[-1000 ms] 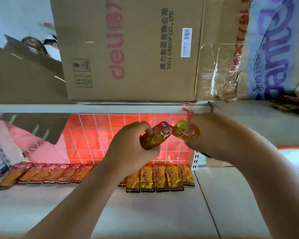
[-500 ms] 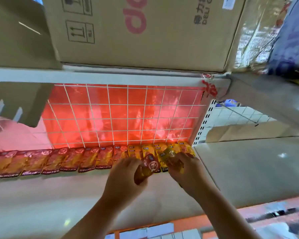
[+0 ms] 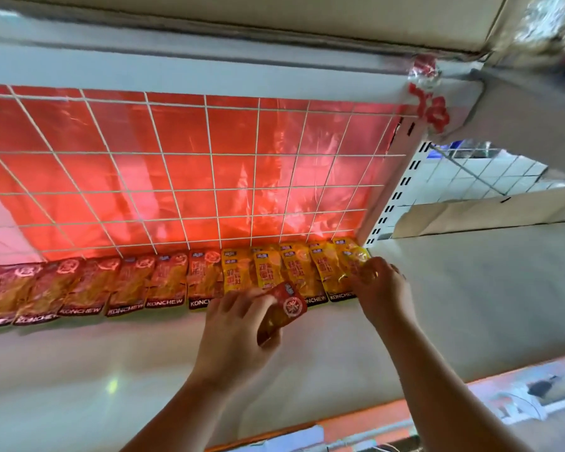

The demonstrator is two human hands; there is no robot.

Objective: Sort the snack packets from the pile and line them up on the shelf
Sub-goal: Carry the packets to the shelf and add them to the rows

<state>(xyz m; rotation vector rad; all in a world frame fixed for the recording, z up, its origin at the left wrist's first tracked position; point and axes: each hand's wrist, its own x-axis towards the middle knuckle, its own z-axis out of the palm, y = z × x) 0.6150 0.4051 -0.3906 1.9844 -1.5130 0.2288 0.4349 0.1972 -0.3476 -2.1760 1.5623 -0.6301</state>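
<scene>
head view: the left hand (image 3: 238,334) grips a red packet (image 3: 287,306), fingers and thumb curled round its near end. the packet is tilted and overlaps the near edge of the row of packets (image 3: 163,282). the right hand (image 3: 384,290) curls its fingers on a yellow packet (image 3: 351,259) at the right end of that row, beside the slotted upright (image 3: 395,203). the row lies flat along the far edge of the shelf (image 3: 111,360), against the wire grid (image 3: 209,177). red packets lie to the left, yellow to the right.

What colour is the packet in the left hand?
The packet is red with a white round emblem, head view.
</scene>
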